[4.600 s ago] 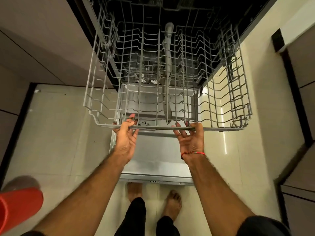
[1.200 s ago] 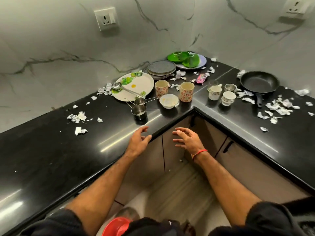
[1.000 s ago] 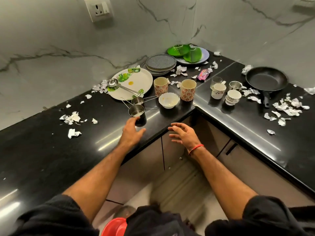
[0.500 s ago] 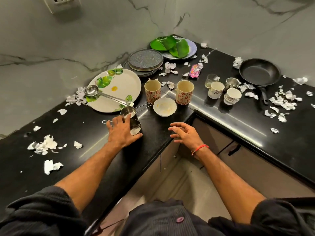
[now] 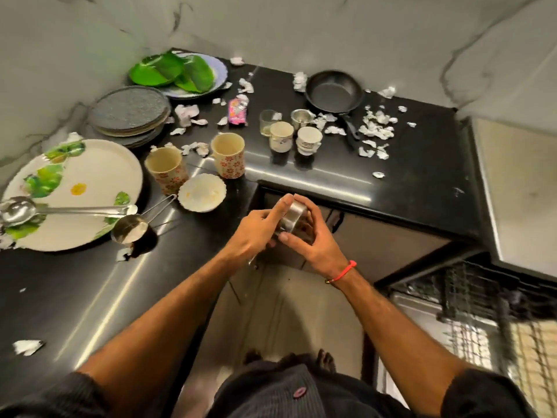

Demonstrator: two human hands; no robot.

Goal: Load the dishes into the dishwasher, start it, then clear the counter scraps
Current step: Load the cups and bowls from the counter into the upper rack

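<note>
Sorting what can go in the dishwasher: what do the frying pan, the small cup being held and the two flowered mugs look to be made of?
Frying pan: matt black, probably non-stick coated metal.
Small cup, held by both hands: polished steel, judging by its bright mirror glints.
Flowered mugs: cream, smooth, dull sheen; ceramic or melamine, cannot tell which.

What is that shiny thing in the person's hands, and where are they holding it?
A small steel measuring cup. The left hand and right hand both grip its round bowl, fingers wrapped around the sides. The handle is mostly hidden.
</note>
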